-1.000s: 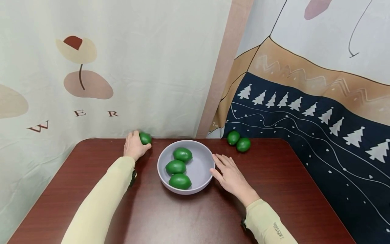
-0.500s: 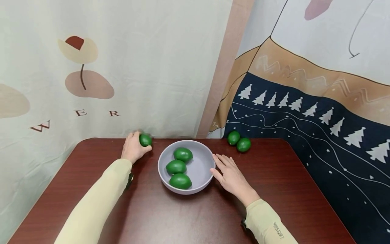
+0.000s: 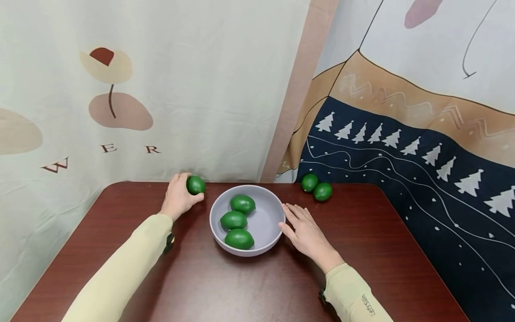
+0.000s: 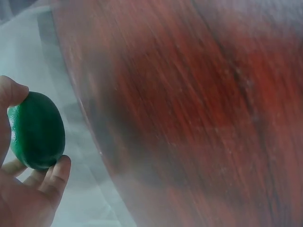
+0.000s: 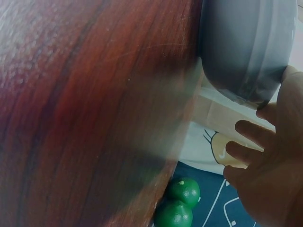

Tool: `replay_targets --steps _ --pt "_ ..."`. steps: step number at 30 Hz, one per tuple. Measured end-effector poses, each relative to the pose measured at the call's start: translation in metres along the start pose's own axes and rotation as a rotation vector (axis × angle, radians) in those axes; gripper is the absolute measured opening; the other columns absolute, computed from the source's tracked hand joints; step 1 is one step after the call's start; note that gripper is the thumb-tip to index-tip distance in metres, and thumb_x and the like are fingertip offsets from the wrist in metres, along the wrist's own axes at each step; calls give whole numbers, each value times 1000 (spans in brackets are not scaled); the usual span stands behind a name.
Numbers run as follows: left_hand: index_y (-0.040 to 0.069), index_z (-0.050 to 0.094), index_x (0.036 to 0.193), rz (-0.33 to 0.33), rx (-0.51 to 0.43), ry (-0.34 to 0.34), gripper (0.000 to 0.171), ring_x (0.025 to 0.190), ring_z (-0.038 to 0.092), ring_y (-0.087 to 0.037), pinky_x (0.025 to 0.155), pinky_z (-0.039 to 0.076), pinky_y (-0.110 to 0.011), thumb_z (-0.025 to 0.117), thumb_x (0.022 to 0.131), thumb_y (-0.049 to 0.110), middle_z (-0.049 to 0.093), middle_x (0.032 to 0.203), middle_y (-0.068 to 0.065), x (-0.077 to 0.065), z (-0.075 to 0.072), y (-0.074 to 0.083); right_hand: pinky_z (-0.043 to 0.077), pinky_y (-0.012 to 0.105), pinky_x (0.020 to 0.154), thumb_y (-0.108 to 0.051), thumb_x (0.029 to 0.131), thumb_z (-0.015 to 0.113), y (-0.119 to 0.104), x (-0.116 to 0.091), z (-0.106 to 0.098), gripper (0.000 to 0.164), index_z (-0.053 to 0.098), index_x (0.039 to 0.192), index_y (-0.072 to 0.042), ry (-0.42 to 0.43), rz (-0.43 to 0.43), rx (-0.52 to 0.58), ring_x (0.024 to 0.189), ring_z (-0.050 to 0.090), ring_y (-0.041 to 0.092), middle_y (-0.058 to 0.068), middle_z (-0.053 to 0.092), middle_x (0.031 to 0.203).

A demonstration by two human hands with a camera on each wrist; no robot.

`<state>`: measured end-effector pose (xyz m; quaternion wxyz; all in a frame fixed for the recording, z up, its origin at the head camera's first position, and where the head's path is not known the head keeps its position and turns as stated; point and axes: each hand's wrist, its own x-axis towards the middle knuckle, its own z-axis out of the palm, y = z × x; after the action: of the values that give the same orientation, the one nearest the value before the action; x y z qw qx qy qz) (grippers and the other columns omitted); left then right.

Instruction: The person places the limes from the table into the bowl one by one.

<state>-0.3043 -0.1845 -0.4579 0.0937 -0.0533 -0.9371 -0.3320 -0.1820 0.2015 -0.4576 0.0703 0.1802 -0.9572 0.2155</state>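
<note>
The left hand (image 3: 179, 197) grasped a green, oval, smooth-skinned fruit (image 3: 196, 185) near the far edge of the dark red-brown, wood-grained table (image 3: 245, 290). Thumb and fingers bore on different sides of it, presumably because the rounded skin offered no flat hold. In the left wrist view, pale patternless cloth (image 4: 90, 198) showed between fruit and table edge, so it appeared to be held clear of the surface. The right hand (image 3: 307, 235) grasped nothing: its fingers were extended, fingertips touching the right side of a round, lavender-grey bowl (image 3: 265, 221) of undetermined material, probably to steady it. Inside, three similar green oval fruits (image 3: 234, 220) lay in a row toward the left wall, whose curve likely kept them gathered. Two more green oval fruits (image 3: 323, 192) sat together near the table's far edge, right of the bowl
</note>
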Motion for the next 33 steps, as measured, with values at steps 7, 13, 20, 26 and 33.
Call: replay_targets --steps 7,13,20,26,33 --pt "-4 49 141 38 -26 19 73 114 50 -43 95 48 -61 81 80 21 48 130 -26 -6 -2 8 22 57 124 -38 105 58 1 -1 0 61 45 156 -7 -10 5 4 149 36 43 18 45 158" --pt "-2 51 141 72 -44 35 74 114 51 -43 95 49 -60 83 79 22 49 130 -25 -11 -3 12 22 57 124 -38 105 57 1 -1 -1 61 45 157 -7 -15 10 4 149 36 42 17 45 159" --pt "-2 51 140 116 -68 53 73 113 52 -42 96 48 -59 83 79 20 50 131 -24 -18 -5 17 23 58 124 -39 106 57 0 -1 -1 61 45 157 -7 -19 12 -1 149 36 42 17 45 158" --pt "-1 53 139 154 -95 71 72 108 54 -38 93 48 -54 85 78 18 51 129 -23 -25 -9 27 23 58 124 -38 106 57 0 0 -1 61 44 157 -7 -15 7 2 149 36 42 17 45 158" --pt "-1 54 138 215 -136 76 71 106 59 -36 91 50 -50 86 76 15 51 126 -21 -33 -11 41 24 58 124 -38 105 58 0 0 0 61 46 156 -7 -6 3 -9 149 37 43 18 46 157"
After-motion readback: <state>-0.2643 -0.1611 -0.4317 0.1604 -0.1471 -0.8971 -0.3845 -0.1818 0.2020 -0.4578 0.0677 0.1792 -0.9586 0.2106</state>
